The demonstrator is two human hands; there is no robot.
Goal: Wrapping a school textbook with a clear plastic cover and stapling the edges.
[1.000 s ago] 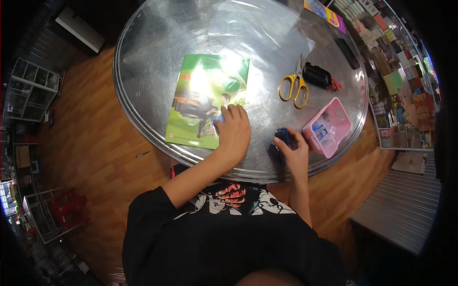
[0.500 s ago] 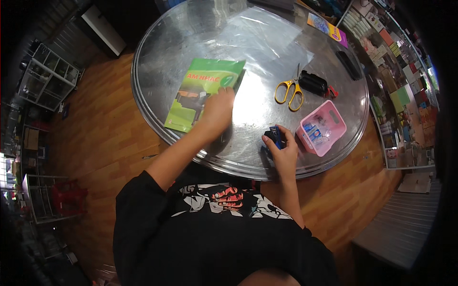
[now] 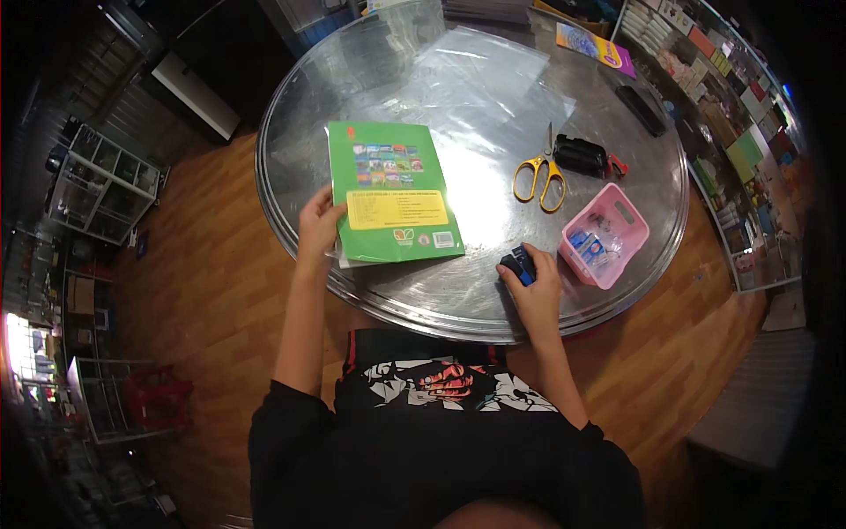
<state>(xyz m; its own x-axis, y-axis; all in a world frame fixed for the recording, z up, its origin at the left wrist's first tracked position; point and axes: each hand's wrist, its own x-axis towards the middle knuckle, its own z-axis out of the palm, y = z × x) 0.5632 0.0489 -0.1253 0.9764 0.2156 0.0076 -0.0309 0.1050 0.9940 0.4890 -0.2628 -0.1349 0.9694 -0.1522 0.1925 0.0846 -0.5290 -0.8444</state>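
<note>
Starting with the print: the book (image 3: 395, 242) is laid back cover up on the shiny round surface (image 3: 480, 203), right in front of the person. Rows of tiny cover pictures are printed on the green, with a yellow panel (image 3: 398, 210) of text set below, plus a barcode and a couple of small logos along the bottom. The lines are too small to be made out, tbh.

Its left edge is touched by the left hand (image 3: 317, 227), thumb laid over the cover, fingers bent at the edge; whether it's really pinched can't be told. A small blue-and-black gadget (image 3: 522, 265) is pinched between the thumb and fingers of the right hand (image 3: 538, 286).

As for containers, blue-and-white packets (image 3: 586, 248) can be seen in the pink basket (image 3: 627, 244), placed just right of that hand. Yellow-handled scissors (image 3: 549, 161) are parked beyond it.
</note>
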